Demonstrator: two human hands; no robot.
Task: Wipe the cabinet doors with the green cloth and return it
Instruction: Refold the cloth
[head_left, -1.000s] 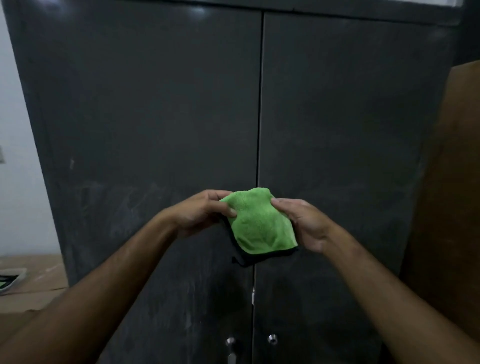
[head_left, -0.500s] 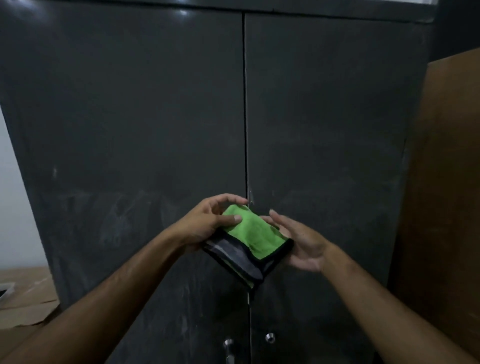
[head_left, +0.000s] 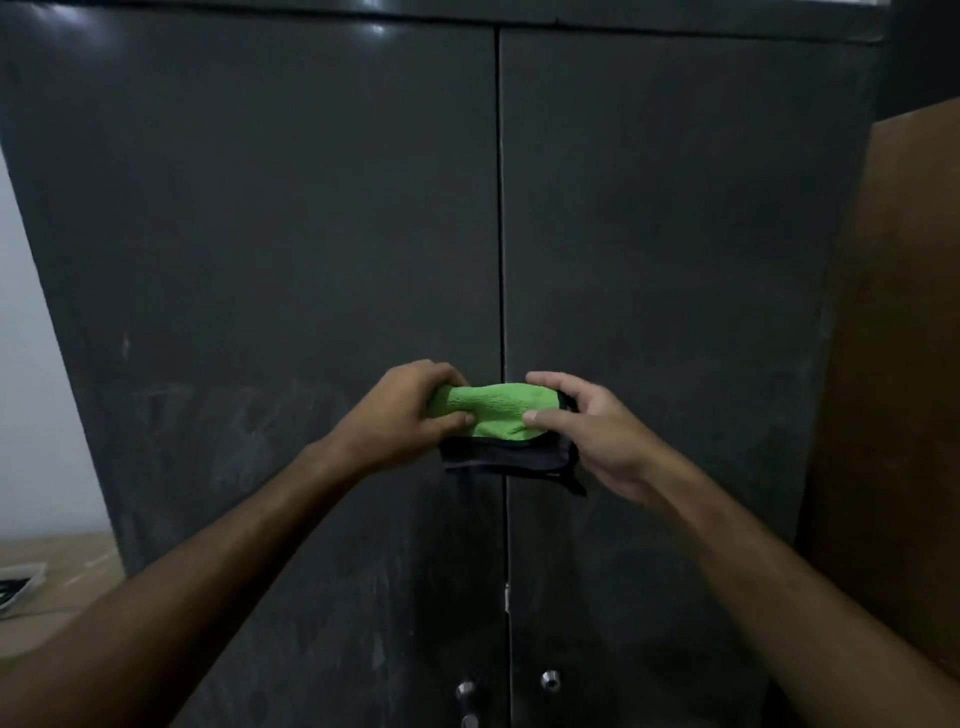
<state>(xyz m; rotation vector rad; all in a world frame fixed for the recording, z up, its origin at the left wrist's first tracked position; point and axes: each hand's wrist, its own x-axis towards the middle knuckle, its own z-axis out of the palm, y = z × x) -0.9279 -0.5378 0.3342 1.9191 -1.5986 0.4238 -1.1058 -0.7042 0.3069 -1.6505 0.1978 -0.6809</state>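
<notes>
Left hand (head_left: 410, 410) and right hand (head_left: 587, 426), fingers curled, each pinching 1 end of the folded green cloth (head_left: 496, 415), held between them at frame center, before the 2 cabinet doors (head_left: 311, 234).

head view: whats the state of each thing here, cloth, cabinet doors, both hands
green microfibre cloth with dark edging: folded, held up between both hands, not touching the doors
left dark grey metal cabinet door: closed, smudged
right dark grey metal cabinet door: closed
left hand: pinches the cloth's left end
right hand: pinches its right end
</notes>
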